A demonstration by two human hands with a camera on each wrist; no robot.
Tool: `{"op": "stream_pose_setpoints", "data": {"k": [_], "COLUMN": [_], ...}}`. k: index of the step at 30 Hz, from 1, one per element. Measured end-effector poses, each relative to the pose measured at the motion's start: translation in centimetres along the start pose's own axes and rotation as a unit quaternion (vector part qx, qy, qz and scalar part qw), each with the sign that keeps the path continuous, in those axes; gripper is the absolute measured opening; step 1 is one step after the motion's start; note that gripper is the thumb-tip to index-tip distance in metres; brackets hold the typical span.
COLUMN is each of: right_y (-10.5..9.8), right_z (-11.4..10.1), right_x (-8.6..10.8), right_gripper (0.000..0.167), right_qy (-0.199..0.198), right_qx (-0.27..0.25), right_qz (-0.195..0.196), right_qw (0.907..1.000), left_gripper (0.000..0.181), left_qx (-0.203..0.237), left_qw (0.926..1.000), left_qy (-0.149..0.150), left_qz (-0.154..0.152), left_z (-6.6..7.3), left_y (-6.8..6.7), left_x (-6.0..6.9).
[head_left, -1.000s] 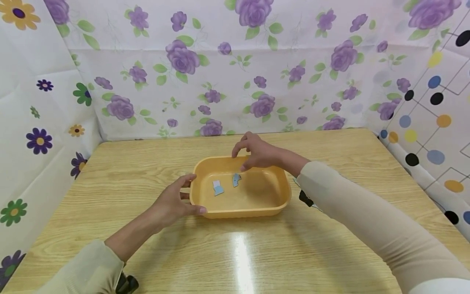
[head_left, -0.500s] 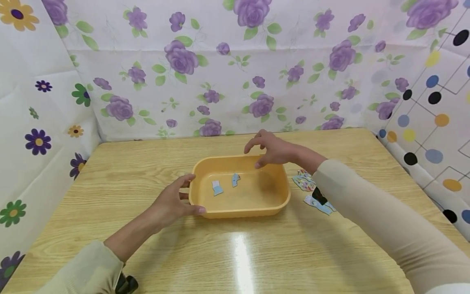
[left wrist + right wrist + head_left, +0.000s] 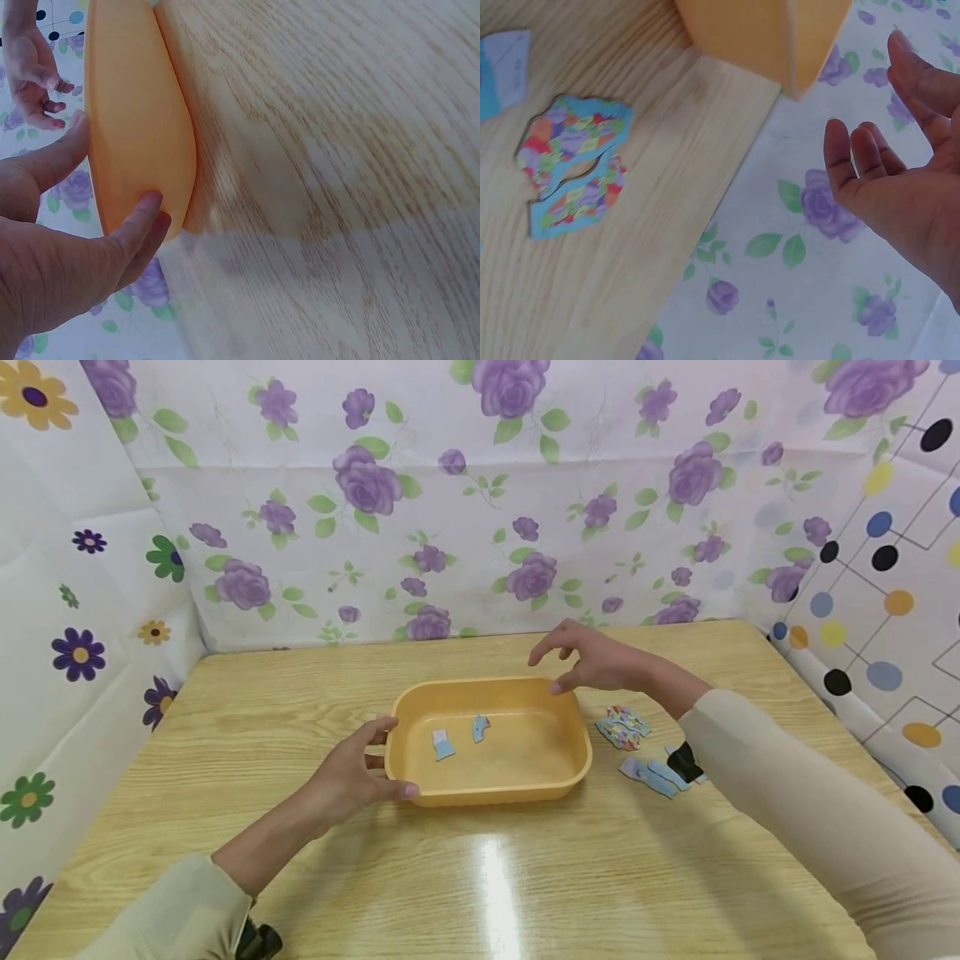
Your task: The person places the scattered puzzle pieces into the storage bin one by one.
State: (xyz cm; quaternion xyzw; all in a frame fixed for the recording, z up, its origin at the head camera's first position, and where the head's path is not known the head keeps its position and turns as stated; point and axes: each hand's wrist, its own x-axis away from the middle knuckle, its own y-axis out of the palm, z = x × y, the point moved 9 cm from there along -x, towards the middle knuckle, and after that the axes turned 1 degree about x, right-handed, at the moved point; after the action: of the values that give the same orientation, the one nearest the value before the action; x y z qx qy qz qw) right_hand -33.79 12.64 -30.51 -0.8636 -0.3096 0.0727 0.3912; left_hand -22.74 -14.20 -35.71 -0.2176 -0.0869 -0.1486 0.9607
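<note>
A yellow plastic tub (image 3: 491,796) rests on the wooden table. My left hand (image 3: 352,774) holds its left end, thumb at the front rim and fingers at the side; the left wrist view shows these fingers against the tub's outer wall (image 3: 139,112). Inside lie a pale blue and white puzzle piece (image 3: 443,745) and a smaller blue one (image 3: 480,727). My right hand (image 3: 592,657) hovers above the tub's far right corner, fingers loosely bent with nothing between them. In the right wrist view that hand (image 3: 904,165) is apart from the tub.
Right of the tub lie multicoloured puzzle pieces (image 3: 622,727) and several light blue pieces (image 3: 651,776), partly hidden by the right wrist's black camera (image 3: 684,763). A flowered cloth (image 3: 450,552) hangs behind the table, with patterned cloths at both sides.
My right hand has moved right, from over the tub's middle to its far right corner, uncovering the pieces beside the tub. My left hand and the tub stay put.
</note>
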Motion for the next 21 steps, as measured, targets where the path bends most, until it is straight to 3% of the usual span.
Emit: {"op": "stream_pose_setpoints", "data": {"k": [10,21], "right_y": [-0.5,-1.7], "right_z": [1.5,3.8], "right_x": [2.2,4.6], "right_gripper": [0.041,0.046], "right_qy": [-0.006,0.002], "right_qx": [-0.029,-0.019], "right_qz": [0.011,0.073], "right_qw": [0.9995,0.9971], "left_gripper": [0.102,0.102], "left_qx": [-0.004,-0.014], "left_qw": [1.0,0.9999], "left_qy": [-0.004,0.001], "left_qz": [0.001,0.002], "left_z": [-0.1,0.0], "left_y": [-0.1,0.0], "left_x": [-0.1,-0.1]}}
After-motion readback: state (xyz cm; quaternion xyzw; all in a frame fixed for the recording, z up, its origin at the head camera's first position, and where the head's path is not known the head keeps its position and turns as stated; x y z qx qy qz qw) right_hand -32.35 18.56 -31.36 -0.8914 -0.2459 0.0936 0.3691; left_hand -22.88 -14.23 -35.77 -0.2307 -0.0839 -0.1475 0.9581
